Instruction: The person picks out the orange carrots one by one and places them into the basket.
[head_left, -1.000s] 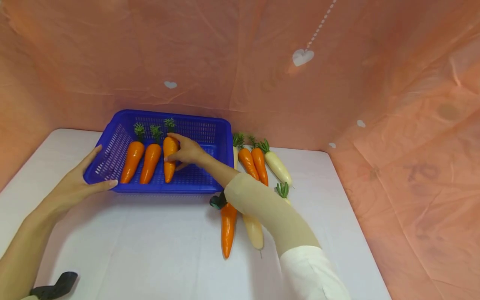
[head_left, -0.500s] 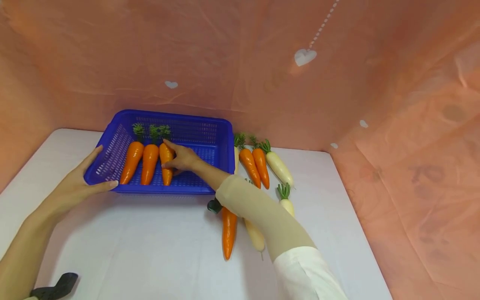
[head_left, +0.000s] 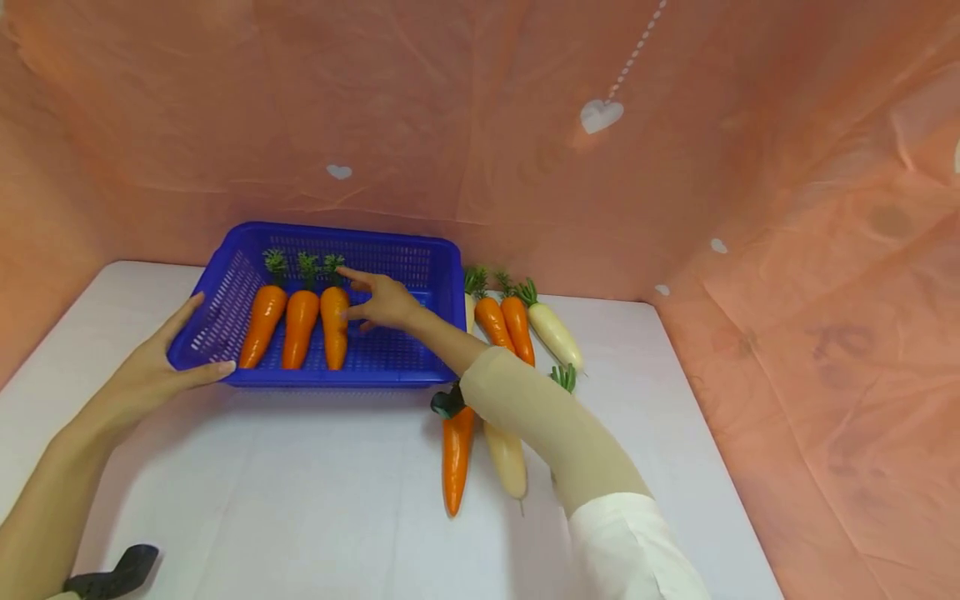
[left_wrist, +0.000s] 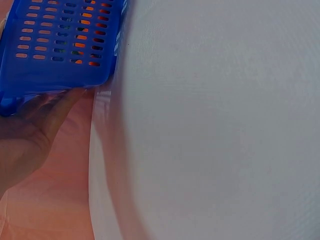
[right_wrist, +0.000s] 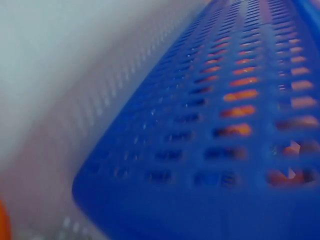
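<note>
In the head view my left hand [head_left: 156, 363] holds the near left corner of a blue plastic basket [head_left: 345, 379], thumb along the front rim and fingers up the left side. The left wrist view has those fingers against the underside of the basket's rim. Three orange carrots with green tops lie side by side inside: a left carrot [head_left: 264, 325], a middle carrot [head_left: 301, 328] and a right carrot [head_left: 334, 333]. Over the basket, my right hand [head_left: 386, 302] is spread beside the right carrot, fingertips close to its top and side. The right wrist view mostly shows the basket's slotted wall.
Right of the basket, more carrots [head_left: 517, 321] and white radishes [head_left: 555, 333] lie on the white table [head_left: 300, 492]. One carrot [head_left: 456, 467] and a radish [head_left: 507, 462] are partly under my right forearm. An orange cloth [head_left: 450, 125] stands behind the table.
The right carrot has moved left, close to the middle one. My right hand has let it go, spread its fingers and drawn slightly right. The left hand stays at the basket.
</note>
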